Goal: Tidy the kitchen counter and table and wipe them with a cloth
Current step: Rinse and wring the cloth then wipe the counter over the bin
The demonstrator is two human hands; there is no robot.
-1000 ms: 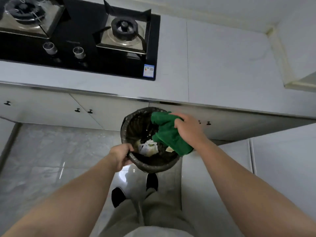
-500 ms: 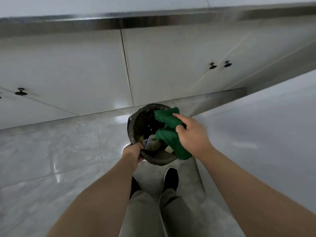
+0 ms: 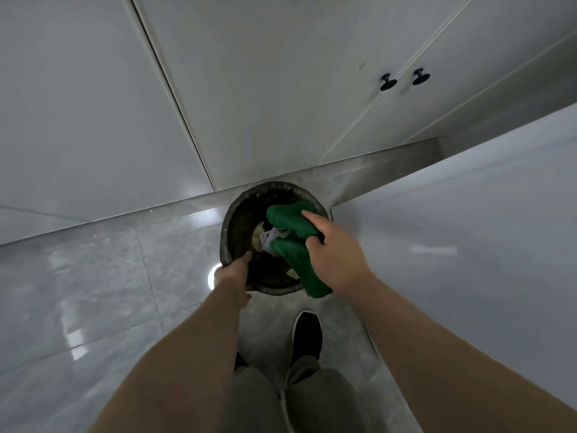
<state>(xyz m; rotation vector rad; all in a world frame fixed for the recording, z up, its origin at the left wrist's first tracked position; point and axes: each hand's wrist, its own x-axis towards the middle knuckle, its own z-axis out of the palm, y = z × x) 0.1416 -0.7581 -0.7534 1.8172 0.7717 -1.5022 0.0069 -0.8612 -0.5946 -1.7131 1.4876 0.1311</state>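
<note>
Green soft cloth (image 3: 296,235) is bunched up in your right hand (image 3: 335,256), with your fingers curled round it, right over the round black bin (image 3: 235,220) with a dark bag inside. Your left hand (image 3: 232,273) grips the near rim of that bin, and bits of white paper rubbish (image 3: 270,238) lie in it. The bin is low by the shiny grey floor (image 3: 93,276), in front of the white cupboard doors (image 3: 281,89).
</note>
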